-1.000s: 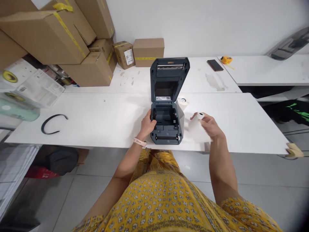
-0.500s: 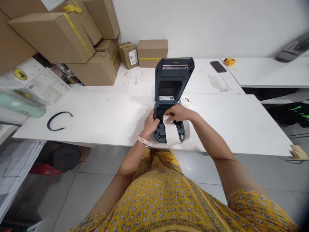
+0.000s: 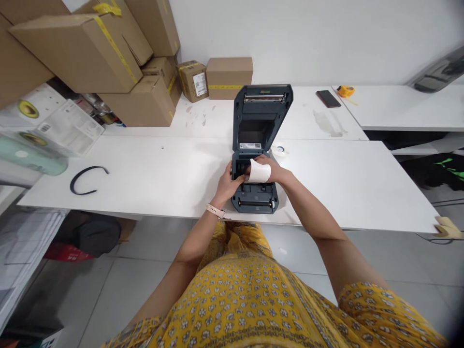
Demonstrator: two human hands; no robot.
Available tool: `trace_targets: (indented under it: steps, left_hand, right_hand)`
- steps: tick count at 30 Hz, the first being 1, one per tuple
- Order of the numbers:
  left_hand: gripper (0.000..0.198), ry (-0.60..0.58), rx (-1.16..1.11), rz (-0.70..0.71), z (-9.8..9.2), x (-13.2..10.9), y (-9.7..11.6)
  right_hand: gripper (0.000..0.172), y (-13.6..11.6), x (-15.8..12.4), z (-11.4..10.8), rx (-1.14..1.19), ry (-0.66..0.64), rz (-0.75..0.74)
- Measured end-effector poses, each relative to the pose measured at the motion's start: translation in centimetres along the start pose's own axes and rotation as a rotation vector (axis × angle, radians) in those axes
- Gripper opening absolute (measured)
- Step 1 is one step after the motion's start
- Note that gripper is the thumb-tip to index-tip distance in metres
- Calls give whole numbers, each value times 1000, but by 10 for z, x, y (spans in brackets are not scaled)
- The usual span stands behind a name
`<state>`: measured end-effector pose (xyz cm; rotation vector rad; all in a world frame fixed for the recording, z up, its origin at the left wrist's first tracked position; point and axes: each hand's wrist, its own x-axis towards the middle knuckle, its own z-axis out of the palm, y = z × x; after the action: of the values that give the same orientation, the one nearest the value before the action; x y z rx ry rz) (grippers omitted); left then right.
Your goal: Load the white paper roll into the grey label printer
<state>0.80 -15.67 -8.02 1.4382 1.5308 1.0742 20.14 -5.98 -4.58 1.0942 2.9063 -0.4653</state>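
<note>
A dark label printer (image 3: pixel 237 203) stands near the front edge of the white table with its lid (image 3: pixel 263 116) raised. Inside its bay, my right hand (image 3: pixel 274 169) is closed around a white label roll (image 3: pixel 260 172), whose loose paper end is curled up over the fingers. My left hand (image 3: pixel 228 184) grips the printer's left wall, fingers outside and thumb reaching in beside the roll. The roller (image 3: pixel 255 203) at the printer's front is uncovered. Behind the right hand, another white roll (image 3: pixel 280 151) lies on the table, partly hidden by the printer.
Cardboard boxes (image 3: pixel 137 104) are stacked at the back left. A black headband (image 3: pixel 74 181) and a green bottle (image 3: pixel 32 155) lie on the left. A phone (image 3: pixel 328 98) and a yellow tape measure (image 3: pixel 345 91) are at the back right. The table's front edge (image 3: pixel 174 216) is close to my body.
The paper strip that hung over the printer's front is now lifted and folded back at the roll. My right hand has turned around the roll; my left thumb has moved further in.
</note>
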Motion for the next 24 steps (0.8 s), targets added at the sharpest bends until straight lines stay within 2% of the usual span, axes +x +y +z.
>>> trace_targets:
  steps: [3, 6, 8, 10, 12, 14, 17, 20, 24]
  left_hand:
    - [65, 110, 62, 152, -3, -18, 10]
    - [60, 68, 31, 379, -3, -37, 22]
    - [59, 11, 28, 397, -1, -42, 28]
    - [49, 1, 91, 344, 2, -41, 29]
    - [28, 17, 176, 332, 6, -37, 26]
    - [8, 32, 230, 391, 9, -33, 21]
    - [12, 40, 257, 504, 10, -36, 15]
    - [10, 30, 304, 567, 8, -47, 13]
    - [16, -11, 340, 645, 8, -66, 14]
  right_hand:
    - [37, 5, 0, 3, 20, 3, -20]
    - [40, 5, 0, 4, 32, 27, 25]
    - [39, 1, 0, 1, 36, 29, 53]
    - [35, -6, 0, -6, 14, -4, 57]
    - [26, -15, -1, -16, -23, -70, 41]
    - [18, -24, -3, -26, -51, -150, 1]
    - [22, -30, -2, -35, -36, -192, -53]
    - [32, -30, 1, -34, 1, -180, -27]
    - [30, -29, -4, -34, 40, -157, -23]
